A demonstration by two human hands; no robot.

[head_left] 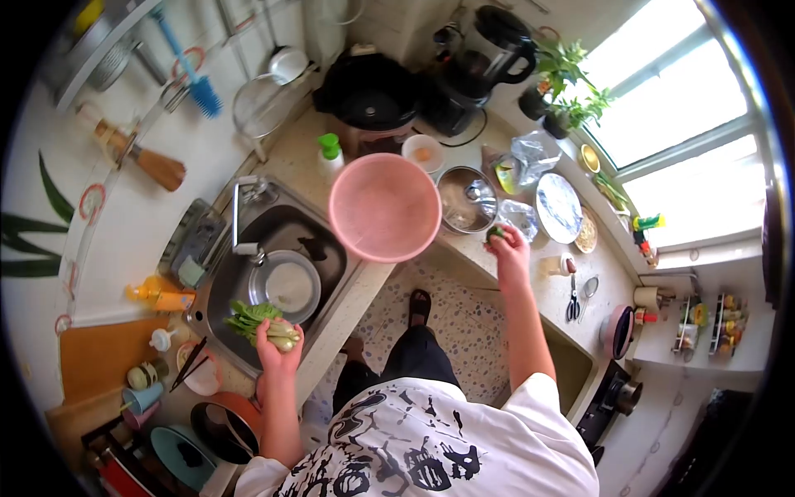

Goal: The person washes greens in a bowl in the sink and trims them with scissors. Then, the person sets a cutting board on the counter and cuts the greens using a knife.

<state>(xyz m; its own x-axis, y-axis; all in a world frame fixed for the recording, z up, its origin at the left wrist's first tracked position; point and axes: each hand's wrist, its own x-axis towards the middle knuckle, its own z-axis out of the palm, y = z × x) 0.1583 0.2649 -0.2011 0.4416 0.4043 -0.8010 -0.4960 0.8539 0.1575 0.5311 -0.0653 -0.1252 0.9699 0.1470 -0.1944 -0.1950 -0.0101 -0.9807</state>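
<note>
My left hand (282, 351) is closed around a bunch of leafy greens (251, 320) with pale stems, over the front edge of the sink (331, 248). A metal bowl (285, 287) sits in the sink just beyond the greens. On the other side, my right hand (509, 247) pinches a small dark green piece (494, 233) above the counter, near a steel pot (467, 199) and a plastic bag (518, 219). Between the hands and farther back, a large pink basin (385, 207) rests at the counter's corner; neither hand touches it.
The faucet (240, 217) stands over the sink. A green-capped bottle (330, 152) is beside the basin. Farther right are a plate (559, 208), scissors (573, 300) and a strainer (590, 287). An orange pan (228, 424) lies near my left forearm.
</note>
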